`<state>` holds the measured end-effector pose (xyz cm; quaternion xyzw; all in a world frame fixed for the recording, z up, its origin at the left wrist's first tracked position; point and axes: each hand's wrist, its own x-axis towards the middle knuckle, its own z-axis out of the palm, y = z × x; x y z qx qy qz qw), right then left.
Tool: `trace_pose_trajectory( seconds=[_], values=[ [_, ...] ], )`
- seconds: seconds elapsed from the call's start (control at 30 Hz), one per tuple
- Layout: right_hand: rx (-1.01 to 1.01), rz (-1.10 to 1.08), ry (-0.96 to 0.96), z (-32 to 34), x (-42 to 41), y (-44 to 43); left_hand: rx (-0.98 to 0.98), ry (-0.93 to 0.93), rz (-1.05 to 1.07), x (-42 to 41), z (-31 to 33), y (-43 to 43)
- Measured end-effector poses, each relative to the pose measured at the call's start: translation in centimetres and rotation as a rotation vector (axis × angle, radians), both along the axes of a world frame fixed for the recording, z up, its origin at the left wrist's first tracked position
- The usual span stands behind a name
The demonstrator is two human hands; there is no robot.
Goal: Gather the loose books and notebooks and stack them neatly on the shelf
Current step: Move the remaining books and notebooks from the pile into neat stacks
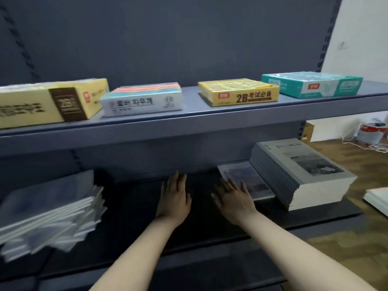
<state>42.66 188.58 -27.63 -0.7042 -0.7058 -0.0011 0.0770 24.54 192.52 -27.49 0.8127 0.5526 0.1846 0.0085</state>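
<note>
Head view: the left hand and right hand reach over the dark lower shelf, fingers straight and spread, holding nothing. A thin loose book with a bluish picture cover lies flat just beyond the nearer right hand, whose fingertips overlap its near edge; contact is unclear. Its long axis runs front to back beside the tall stack of grey-covered books. An untidy pile of blue-white notebooks sits well left.

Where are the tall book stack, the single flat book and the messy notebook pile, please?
tall book stack [304, 162]: head view, top cover.
single flat book [245, 172]: head view, cover centre.
messy notebook pile [48, 197]: head view, top cover.
</note>
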Motion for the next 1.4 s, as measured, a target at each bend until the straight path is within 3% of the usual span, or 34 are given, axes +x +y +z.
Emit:
trace_pose_trajectory(
  seconds=[0.23, 0.63, 0.73, 0.83, 1.07, 1.2, 1.3, 1.4],
  values=[
    [0.045, 0.271, -0.021, 2.8, -13.2, 2.2, 0.051, 0.087, 0.167, -12.9, 3.4, -0.7],
    [0.021, 0.585, -0.095, 3.0, -31.7, 3.7, -0.112, 0.148, 0.477, -32.9, 3.2, -3.7],
    [0.023, 0.605, -0.11, 2.6, -35.2, 4.1, -0.235, 0.16, 0.471, -35.7, 2.3, -4.2],
    [0.037, 0.585, -0.086, 2.4, -38.3, 4.4, -0.238, 0.164, 0.416, -37.1, 2.3, -4.1],
    [0.156, 0.598, -0.171, 4.1, -39.6, 4.6, -0.211, 0.103, 0.357, -38.7, 3.1, -3.9],
    [0.21, 0.644, -0.192, 3.8, -38.8, 4.2, -0.082, 0.023, 0.339, -39.4, 2.2, -4.0],
    [0.192, 0.69, -0.123, 2.5, -37.0, 4.3, -0.071, -0.019, 0.349, -39.3, 2.0, -4.3],
    [0.197, 0.695, -0.019, 1.2, -34.4, 4.5, -0.108, 0.086, 0.305, -38.9, 2.1, -4.5]
  ],
)
